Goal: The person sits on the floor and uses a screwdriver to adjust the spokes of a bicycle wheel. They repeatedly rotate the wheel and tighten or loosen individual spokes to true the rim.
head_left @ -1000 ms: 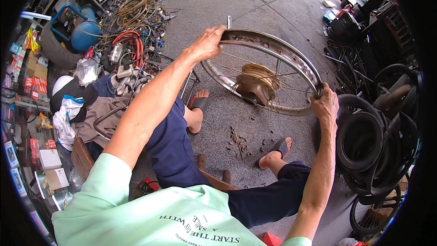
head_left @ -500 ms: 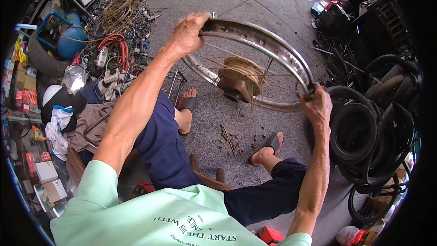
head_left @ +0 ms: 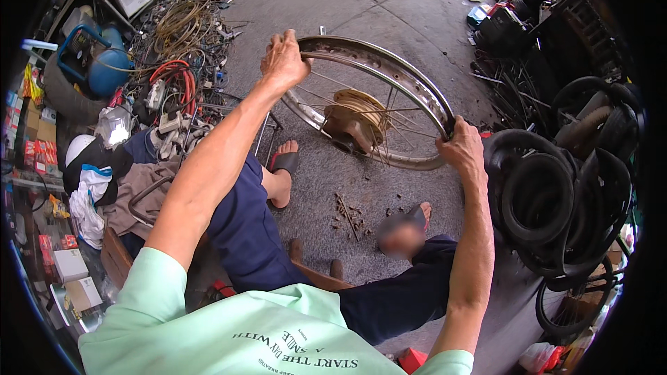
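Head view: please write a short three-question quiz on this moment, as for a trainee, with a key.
1. True or false: the left grip and the right grip both touch the wheel rim.

2. Which lies to the right of the right grip?
A) the red hose
B) the heap of black rubber rings
C) the white glove

3. Fill in the colour: the rounded tank toward the picture's upper left is ____.

Key: 1 true; 2 B; 3 blue.
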`<action>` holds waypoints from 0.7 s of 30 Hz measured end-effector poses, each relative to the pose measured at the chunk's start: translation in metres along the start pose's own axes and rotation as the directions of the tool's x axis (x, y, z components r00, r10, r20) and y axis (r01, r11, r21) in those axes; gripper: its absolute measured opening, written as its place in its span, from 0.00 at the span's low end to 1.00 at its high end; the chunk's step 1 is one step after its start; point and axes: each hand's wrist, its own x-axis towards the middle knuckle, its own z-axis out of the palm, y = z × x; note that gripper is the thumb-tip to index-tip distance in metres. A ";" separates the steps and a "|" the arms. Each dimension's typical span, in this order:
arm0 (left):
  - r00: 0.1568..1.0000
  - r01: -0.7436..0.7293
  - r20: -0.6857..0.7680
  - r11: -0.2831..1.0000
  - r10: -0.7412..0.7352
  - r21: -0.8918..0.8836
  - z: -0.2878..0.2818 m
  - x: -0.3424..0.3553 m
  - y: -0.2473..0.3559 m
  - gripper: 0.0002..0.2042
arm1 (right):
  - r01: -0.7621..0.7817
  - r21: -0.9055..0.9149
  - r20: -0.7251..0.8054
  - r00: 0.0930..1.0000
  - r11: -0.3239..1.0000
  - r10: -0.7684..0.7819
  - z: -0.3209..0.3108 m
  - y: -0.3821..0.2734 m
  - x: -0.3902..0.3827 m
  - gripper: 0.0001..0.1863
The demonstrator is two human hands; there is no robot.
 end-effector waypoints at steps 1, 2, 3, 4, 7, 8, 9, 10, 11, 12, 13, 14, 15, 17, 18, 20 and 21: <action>0.999 0.028 -0.026 1.000 -0.028 -0.007 0.001 0.000 -0.002 0.39 | -0.001 -0.010 0.007 1.000 1.000 0.001 0.001 -0.003 -0.001 0.18; 0.998 0.068 -0.003 0.997 -0.068 -0.038 0.000 0.003 -0.005 0.45 | -0.002 -0.020 0.015 1.000 1.000 0.002 0.002 -0.007 -0.003 0.18; 0.995 0.093 -0.032 0.995 -0.094 -0.041 0.000 0.005 -0.007 0.45 | -0.003 -0.031 0.022 1.000 1.000 0.003 0.003 -0.009 -0.004 0.18; 0.991 0.115 -0.057 0.992 -0.118 -0.049 -0.002 0.005 -0.004 0.46 | -0.002 -0.020 0.024 1.000 1.000 0.003 0.003 -0.008 -0.007 0.18; 0.966 0.239 -0.050 0.952 -0.252 -0.189 -0.005 0.005 0.005 0.48 | -0.019 0.019 0.019 1.000 1.000 0.019 0.003 -0.006 -0.018 0.20; 0.954 0.283 -0.022 0.924 -0.298 -0.258 -0.007 0.006 0.006 0.48 | -0.022 0.026 0.027 0.999 0.999 0.022 0.003 -0.006 -0.020 0.21; 0.940 0.326 0.009 0.888 -0.342 -0.324 -0.008 0.007 0.007 0.47 | -0.032 0.021 0.033 0.999 0.999 0.031 0.002 -0.007 -0.023 0.21; 0.937 0.318 0.007 0.841 -0.351 -0.438 -0.009 0.003 0.010 0.44 | -0.038 0.020 0.040 0.999 0.999 0.037 0.000 -0.012 -0.027 0.21; 0.930 0.348 0.097 0.760 -0.356 -0.549 -0.011 0.002 0.011 0.40 | -0.044 0.019 0.047 0.998 0.999 0.043 -0.001 -0.015 -0.029 0.21; 0.919 0.380 0.186 0.663 -0.347 -0.645 -0.012 0.001 0.011 0.35 | -0.040 0.035 0.050 0.998 0.999 0.038 0.000 -0.015 -0.029 0.24; 0.906 0.415 0.274 0.551 -0.323 -0.724 -0.013 0.000 0.012 0.30 | -0.032 0.038 0.052 0.998 0.999 0.030 -0.002 -0.016 -0.030 0.25; 0.888 0.460 0.381 0.480 -0.258 -0.747 -0.015 -0.003 0.015 0.14 | -0.024 0.042 0.054 0.998 0.999 0.021 -0.004 -0.018 -0.030 0.26; 0.841 0.538 0.524 0.311 -0.134 -0.784 -0.011 -0.006 0.011 0.05 | -0.014 0.046 0.056 0.998 0.999 0.012 -0.006 -0.020 -0.030 0.28; 0.753 0.634 0.651 0.158 0.098 -0.757 -0.002 -0.023 0.024 0.07 | -0.009 0.054 0.077 0.997 0.998 0.005 -0.009 -0.020 -0.031 0.30; 0.734 0.641 0.653 0.128 0.190 -0.757 0.002 -0.031 0.032 0.07 | -0.001 0.058 0.093 0.996 0.998 -0.005 -0.013 -0.021 -0.031 0.30; 0.677 0.677 0.673 0.104 0.298 -0.728 0.002 -0.044 0.052 0.08 | 0.009 0.074 0.125 0.992 0.997 -0.018 -0.021 -0.022 -0.031 0.29; 0.647 0.709 0.685 0.064 0.335 -0.702 0.007 -0.044 0.057 0.09 | 0.010 0.089 0.144 0.989 0.996 -0.023 -0.024 -0.022 -0.030 0.29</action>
